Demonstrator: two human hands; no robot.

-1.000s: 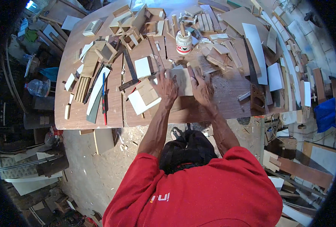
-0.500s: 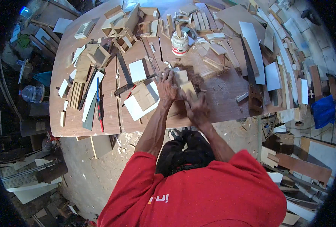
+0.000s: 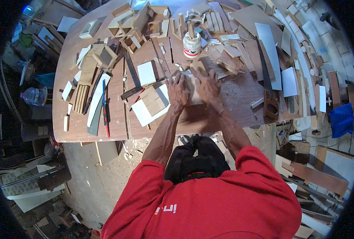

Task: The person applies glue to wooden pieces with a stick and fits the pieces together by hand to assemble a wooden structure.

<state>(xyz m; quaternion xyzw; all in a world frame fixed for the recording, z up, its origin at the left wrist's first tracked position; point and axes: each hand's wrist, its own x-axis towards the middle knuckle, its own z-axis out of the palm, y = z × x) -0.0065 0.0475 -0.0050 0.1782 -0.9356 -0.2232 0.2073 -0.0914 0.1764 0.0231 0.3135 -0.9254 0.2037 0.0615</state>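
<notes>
Fingers curled at its left edge, my left hand (image 3: 178,91) steadies a pale wooden piece (image 3: 192,89) on the workbench. My right hand (image 3: 209,87) is closed over a small light wooden block (image 3: 197,66), whose far end shows beyond the fingers; it presses on top of the piece. The block's underside is hidden. Just left of my left hand lies a white board (image 3: 143,116) with a brown wooden panel (image 3: 153,99) on it. Another white board (image 3: 146,73) lies beside a dark try square (image 3: 132,75).
A white jar (image 3: 191,47) with a stick in it stands ahead. Small wooden boxes (image 3: 129,24) crowd the far left. A handsaw (image 3: 264,67) and offcuts lie right. Strips and a blue-and-red tool (image 3: 104,107) lie left. Wood shavings litter the floor (image 3: 93,179).
My right hand has slid forward with the wooden block, from near the bench's front edge to beside my left hand's fingertips. My left hand stays nearly in place.
</notes>
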